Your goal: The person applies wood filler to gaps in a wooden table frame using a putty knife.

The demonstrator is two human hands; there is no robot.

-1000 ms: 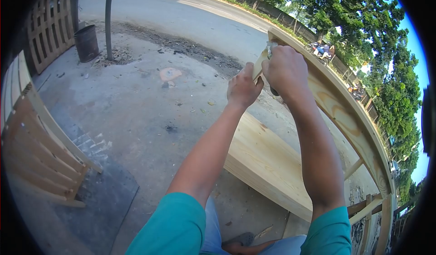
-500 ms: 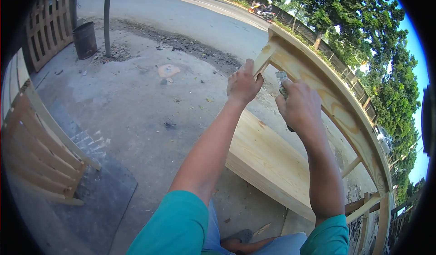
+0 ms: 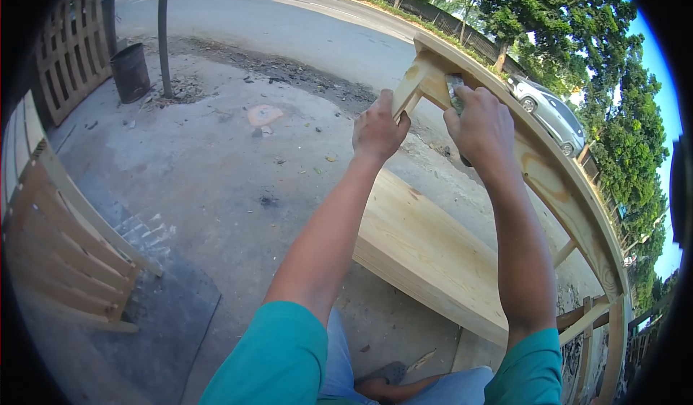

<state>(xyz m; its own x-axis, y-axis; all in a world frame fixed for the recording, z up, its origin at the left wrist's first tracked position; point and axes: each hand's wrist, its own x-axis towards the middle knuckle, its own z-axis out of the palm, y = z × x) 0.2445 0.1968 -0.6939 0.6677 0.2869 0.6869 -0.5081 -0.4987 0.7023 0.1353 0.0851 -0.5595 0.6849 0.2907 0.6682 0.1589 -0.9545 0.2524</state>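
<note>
My left hand (image 3: 377, 131) is wrapped round the end post of a pale wooden frame (image 3: 541, 163) near its upper left corner. To its right, my right hand (image 3: 482, 122) grips a putty knife (image 3: 455, 87), whose blade points up against the inner face of the frame's long rail. The knife's dark handle end shows below my palm. Under my forearms lies a wide pale wooden board (image 3: 426, 246), part of the same piece of furniture as far as I can see.
At the left stands a slatted wooden piece (image 3: 72, 239) on a dark mat (image 3: 162, 333). A dark bucket (image 3: 131, 73) and a thin pole (image 3: 164, 37) are at the upper left. Beyond the frame run a road (image 3: 274, 22) and a silver car (image 3: 550, 112).
My right hand with the putty knife has moved up, bringing the blade closer to the rail. My left hand has stayed on the post. A silver car has come into view and the motorcycles have moved left.
</note>
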